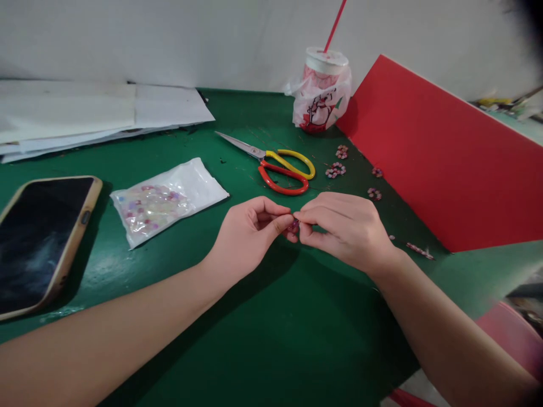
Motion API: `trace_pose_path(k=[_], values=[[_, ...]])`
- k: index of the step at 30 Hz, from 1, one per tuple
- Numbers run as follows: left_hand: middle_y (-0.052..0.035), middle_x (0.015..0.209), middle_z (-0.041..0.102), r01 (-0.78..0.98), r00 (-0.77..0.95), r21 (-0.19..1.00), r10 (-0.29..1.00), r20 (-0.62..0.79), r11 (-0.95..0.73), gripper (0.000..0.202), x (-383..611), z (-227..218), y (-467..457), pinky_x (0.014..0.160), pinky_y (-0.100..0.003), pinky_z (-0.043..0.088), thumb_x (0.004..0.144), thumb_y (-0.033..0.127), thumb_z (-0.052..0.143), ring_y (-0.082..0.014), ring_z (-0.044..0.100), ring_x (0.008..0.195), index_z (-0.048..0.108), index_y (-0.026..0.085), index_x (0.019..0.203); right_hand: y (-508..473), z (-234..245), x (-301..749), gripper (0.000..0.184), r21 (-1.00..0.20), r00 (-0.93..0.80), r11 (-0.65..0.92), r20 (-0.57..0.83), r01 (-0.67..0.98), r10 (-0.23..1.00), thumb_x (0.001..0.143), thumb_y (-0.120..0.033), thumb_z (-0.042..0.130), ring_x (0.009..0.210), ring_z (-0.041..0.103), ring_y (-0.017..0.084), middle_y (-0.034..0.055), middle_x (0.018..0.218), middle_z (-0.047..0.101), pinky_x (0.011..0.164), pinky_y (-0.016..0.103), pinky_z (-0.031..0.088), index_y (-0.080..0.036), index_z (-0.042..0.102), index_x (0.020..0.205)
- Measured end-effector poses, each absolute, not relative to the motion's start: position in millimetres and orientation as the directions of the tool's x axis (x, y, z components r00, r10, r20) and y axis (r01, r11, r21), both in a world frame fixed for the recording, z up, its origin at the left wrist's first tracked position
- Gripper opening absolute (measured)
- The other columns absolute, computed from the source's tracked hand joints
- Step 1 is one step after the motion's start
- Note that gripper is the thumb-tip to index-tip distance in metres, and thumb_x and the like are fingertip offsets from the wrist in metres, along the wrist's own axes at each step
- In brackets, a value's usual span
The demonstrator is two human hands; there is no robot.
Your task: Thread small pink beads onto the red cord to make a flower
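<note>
Small purple-pink beads (294, 226) show between my two hands, above the green table, mostly covered by fingers. My left hand (252, 226) is closed, its thumb and fingertips pinching the beads. Right against it, my right hand (339, 226) is closed in a pinch at the beads' edge; whatever lies between its fingertips is too small to make out. Several little bead rings, one of them a flower-like ring (335, 170), lie beyond my right hand. A short strand of beads (419, 251) rests to the right of my right wrist.
Scissors (284, 164) with yellow and red handles lie just beyond my hands. A clear-fronted packet of beads (159, 206) and a phone (42, 237) are at left. Farther back stand a bagged cup (320, 96) with a straw, white sheets (85, 107) and a red board (445, 158).
</note>
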State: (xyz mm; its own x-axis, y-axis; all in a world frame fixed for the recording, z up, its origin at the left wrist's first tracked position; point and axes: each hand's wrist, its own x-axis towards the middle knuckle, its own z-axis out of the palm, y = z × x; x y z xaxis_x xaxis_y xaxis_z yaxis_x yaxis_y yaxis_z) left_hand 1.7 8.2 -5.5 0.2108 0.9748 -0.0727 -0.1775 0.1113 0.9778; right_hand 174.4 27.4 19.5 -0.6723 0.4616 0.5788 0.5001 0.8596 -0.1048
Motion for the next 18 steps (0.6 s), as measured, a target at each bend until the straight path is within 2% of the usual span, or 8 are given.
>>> trace_pose_path(k=[4, 7, 12, 18], values=[[-0.0009, 0.067, 0.067, -0.177, 0.223, 0.979, 0.973, -0.064, 0.105, 0.016, 1.8, -3.3, 8.4, 0.066, -0.025, 0.053, 0.075, 0.025, 0.070, -0.0134, 0.066, 0.063, 0.060, 0.014, 0.080, 28.6, 20.9, 176.9, 0.016, -0.067, -0.698, 0.873, 0.571, 0.484, 0.431, 0.085, -0.016, 0.054, 0.062, 0.059, 0.012, 0.0017, 0.071, 0.066, 0.062, 0.026, 0.052, -0.019, 0.058, 0.069], [-0.0012, 0.071, 0.068, -0.212, 0.191, 0.974, 0.981, -0.043, 0.084, 0.013, 2.5, -0.3, 8.0, 0.069, -0.026, 0.054, 0.078, 0.024, 0.067, -0.0133, 0.067, 0.066, 0.060, 0.014, 0.083, 31.3, 20.8, 179.0, 0.011, -0.069, -0.660, 0.869, 0.622, 0.491, 0.422, 0.084, -0.016, 0.056, 0.067, 0.062, 0.013, 0.0013, 0.075, 0.068, 0.064, 0.027, 0.053, -0.020, 0.061, 0.076], [-0.0029, 0.085, 0.071, -0.391, 0.224, 0.914, 0.974, -0.017, 0.106, 0.017, 3.1, -2.0, 7.6, 0.082, -0.032, 0.053, 0.082, 0.028, 0.063, -0.0169, 0.069, 0.080, 0.060, 0.017, 0.096, 33.8, 20.9, 181.6, 0.008, -0.025, -0.572, 0.848, 0.728, 0.529, 0.378, 0.082, -0.017, 0.061, 0.071, 0.066, 0.015, 0.0008, 0.080, 0.070, 0.066, 0.029, 0.056, -0.023, 0.064, 0.085], [-0.0009, 0.084, 0.072, -0.495, 0.272, 0.852, 0.962, -0.032, 0.168, 0.017, 1.9, -5.8, 8.3, 0.086, -0.036, 0.052, 0.081, 0.028, 0.066, -0.0183, 0.069, 0.084, 0.054, 0.020, 0.091, 34.0, 22.2, 181.4, 0.013, -0.030, -0.527, 0.863, 0.782, 0.504, 0.334, 0.079, -0.012, 0.063, 0.070, 0.067, 0.015, 0.0005, 0.077, 0.071, 0.065, 0.027, 0.057, -0.022, 0.065, 0.087]])
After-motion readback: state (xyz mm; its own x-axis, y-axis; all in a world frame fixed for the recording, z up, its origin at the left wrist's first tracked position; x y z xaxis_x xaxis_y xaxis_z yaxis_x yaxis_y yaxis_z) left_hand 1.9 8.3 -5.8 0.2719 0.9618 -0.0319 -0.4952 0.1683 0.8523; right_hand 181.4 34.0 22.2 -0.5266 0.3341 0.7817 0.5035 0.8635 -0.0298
